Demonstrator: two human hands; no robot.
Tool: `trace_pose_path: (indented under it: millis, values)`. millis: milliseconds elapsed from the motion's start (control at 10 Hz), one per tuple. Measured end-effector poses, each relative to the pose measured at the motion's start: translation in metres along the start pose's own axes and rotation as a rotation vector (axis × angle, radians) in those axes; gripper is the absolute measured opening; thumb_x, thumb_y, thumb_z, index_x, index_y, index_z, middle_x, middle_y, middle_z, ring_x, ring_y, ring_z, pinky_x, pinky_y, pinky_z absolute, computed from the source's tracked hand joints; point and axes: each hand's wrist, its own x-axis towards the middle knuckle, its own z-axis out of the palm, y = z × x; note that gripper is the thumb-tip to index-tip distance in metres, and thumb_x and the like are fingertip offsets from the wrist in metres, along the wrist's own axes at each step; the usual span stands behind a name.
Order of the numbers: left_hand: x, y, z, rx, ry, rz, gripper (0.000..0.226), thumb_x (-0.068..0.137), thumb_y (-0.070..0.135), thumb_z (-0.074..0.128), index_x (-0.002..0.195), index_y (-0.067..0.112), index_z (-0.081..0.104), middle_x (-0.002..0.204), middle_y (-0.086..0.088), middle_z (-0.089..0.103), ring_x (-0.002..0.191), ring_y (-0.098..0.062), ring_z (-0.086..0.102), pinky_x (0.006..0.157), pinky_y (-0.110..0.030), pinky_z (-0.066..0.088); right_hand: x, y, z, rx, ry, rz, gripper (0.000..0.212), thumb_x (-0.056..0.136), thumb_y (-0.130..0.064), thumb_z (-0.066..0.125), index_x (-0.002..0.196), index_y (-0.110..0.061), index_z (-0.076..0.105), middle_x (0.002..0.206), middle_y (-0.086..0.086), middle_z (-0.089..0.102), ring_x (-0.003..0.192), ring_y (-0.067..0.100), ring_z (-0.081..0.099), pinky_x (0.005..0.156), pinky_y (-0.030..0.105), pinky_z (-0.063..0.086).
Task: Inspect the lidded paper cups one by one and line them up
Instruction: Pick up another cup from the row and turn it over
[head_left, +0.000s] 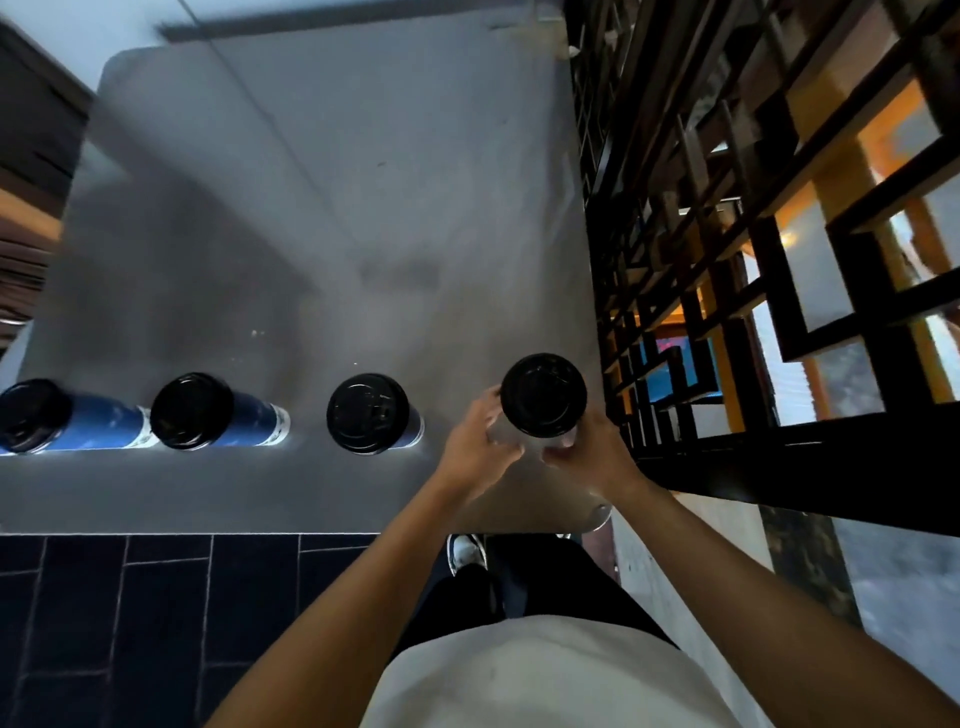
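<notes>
Here we judge cup 4 (544, 395) under inspection, both hands' fingers (558, 453) grasping it; next, align it beside 3 lined cups (369, 413) on the desk (322, 208).

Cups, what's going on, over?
Both hands, left and right, around rightmost cup. Three other cups lined up left. Nothing in the way.
</notes>
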Motion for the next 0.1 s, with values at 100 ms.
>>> trace_pose_path:
  millis: [100]
  values:
    - [-0.0085, -0.0125, -0.0072, 0.015, 0.036, -0.041, 0.080, 0.077, 0.013, 0.071, 0.151, 0.024, 0.043, 0.152, 0.005, 0.051, 0.140, -0.011, 0.047, 0.118, -0.040, 0.038, -0.0039, 0.0136, 0.0077, 0.013, -0.011, 0.020, 0.071, 0.073, -0.009, 0.079, 0.138, -0.015, 0.052, 0.121, -0.003, 0.056, 0.114, 0.013, 0.057, 0.072, -0.003, 0.039]
